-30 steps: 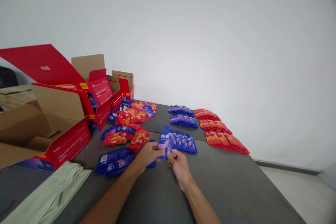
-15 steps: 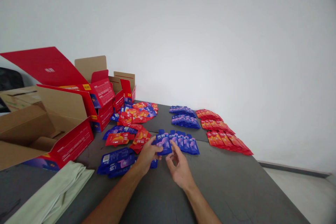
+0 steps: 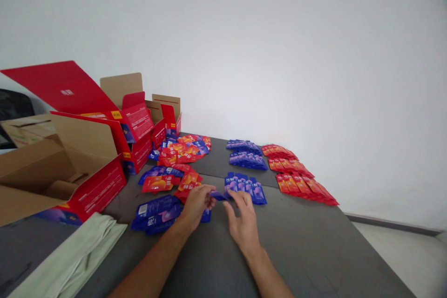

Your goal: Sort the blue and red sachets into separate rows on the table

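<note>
My left hand [image 3: 199, 202] pinches a blue pouch [image 3: 218, 195], which is tilted so that it shows nearly edge-on. My right hand [image 3: 243, 221] is just to the right, thumb and index finger apart around the pouch's right end; whether they touch it is hard to tell. Right behind these fingers lies a row of overlapping blue pouches [image 3: 248, 188], printed sides up. Loose blue pouches [image 3: 157, 214] lie left of my left hand, partly under its forearm. Behind that hand are loose red pouches [image 3: 188, 184].
Farther back lie fanned rows of blue pouches [image 3: 247, 160]. Red pouch rows [image 3: 302, 186] line the right side. A mixed pouch heap [image 3: 185, 149] sits before open red boxes [image 3: 104, 186] at left. Pale green cloth [image 3: 75, 256] lies on the dark table [image 3: 307, 247], against a white wall.
The pouch in my left hand has tipped from face-up to nearly edge-on. My right hand's fingers have shifted slightly, up to its right end. The rows stay as they were.
</note>
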Demonstrator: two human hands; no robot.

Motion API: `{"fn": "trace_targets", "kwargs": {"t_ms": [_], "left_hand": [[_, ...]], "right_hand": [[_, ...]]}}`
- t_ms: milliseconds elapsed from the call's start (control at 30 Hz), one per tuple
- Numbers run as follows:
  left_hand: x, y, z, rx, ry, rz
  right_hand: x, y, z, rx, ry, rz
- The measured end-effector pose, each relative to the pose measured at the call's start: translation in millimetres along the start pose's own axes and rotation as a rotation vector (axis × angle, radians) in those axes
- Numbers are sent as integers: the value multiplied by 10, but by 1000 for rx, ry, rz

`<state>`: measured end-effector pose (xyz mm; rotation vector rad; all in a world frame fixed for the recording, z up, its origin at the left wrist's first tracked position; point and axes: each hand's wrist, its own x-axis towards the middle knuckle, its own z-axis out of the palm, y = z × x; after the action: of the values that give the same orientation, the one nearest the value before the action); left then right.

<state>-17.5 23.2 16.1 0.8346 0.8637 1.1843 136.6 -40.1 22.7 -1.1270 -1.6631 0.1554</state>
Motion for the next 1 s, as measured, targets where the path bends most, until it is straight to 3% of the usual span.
{"fn": "trace_targets", "kwargs": {"t_ms": [167,467,600,700,767,833,1000], "left_hand": [[-33,1,40,8,0,-2],[-59,-18,59,96,-11,-59],[-72,44,54,200,-57,-62],[-138,223,42,490,-12,85],[-209,354,43,641,32,353],[-277,444,61,739,-58,537],[-316,458,107,776,-193,593]], "right_hand": [[10,-40,-14,-109,-52,-193],[27,-11,31,-71,-123,-190],[34,59,24,-51,-86,-203],[40,96,-18,-64,-25,-199],[37,88,-47,-62,0,-185],[27,52,-61,-45,8,-176],[7,-59,-50,30,-21,-124]]}}
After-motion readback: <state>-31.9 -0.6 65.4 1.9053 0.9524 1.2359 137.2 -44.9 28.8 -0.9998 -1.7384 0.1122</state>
